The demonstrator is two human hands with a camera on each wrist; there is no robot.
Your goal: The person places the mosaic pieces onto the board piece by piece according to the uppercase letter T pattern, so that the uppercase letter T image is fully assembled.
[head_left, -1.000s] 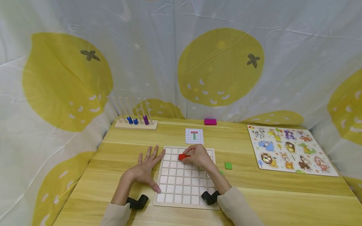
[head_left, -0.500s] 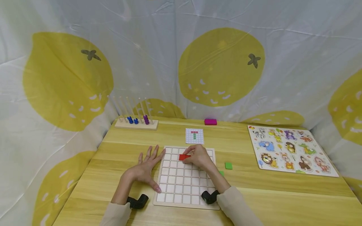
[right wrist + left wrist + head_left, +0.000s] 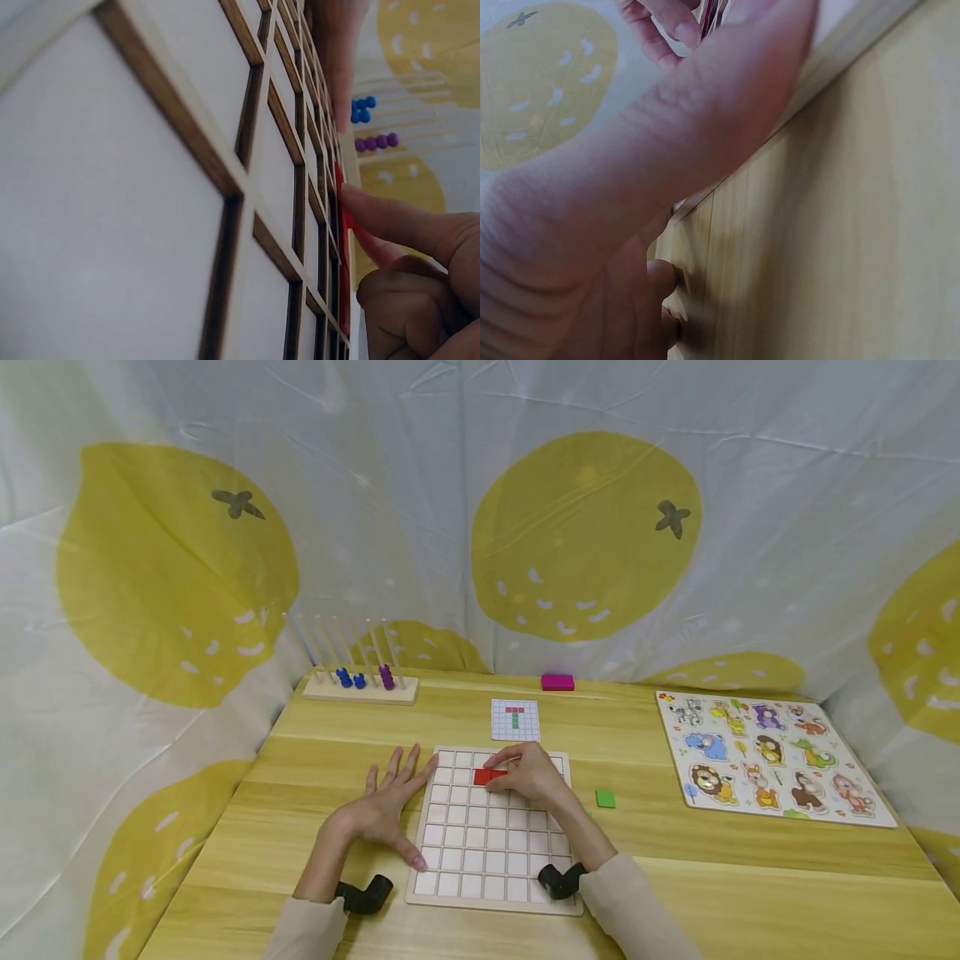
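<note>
A wooden grid board (image 3: 450, 906) with white squares lies before me. In its second row from the far edge, one red square tile (image 3: 482, 777) sits in a cell. Directly right of it, the thumb and forefinger of my right hand (image 3: 528, 774) pinch another red tile (image 3: 497, 773); the hand covers the cells beyond. The right wrist view shows the fingertips right at the red tiles (image 3: 344, 292), low over the grid. My left hand (image 3: 386, 810) is spread along the board's left side, its thumb on the lower left edge and its other fingers straight.
A pattern card (image 3: 515, 735) with a red and green T lies behind the board. Green tiles (image 3: 605, 799) lie to the right, one mostly hidden by my forearm. Farther off are a magenta block (image 3: 557, 682), a peg stand (image 3: 360, 693) with beads and an animal puzzle (image 3: 780, 760).
The red tile under my right fingers now lies flatter and shows more beside the first red tile. My right hand has shifted very slightly; the left hand stays in place.
</note>
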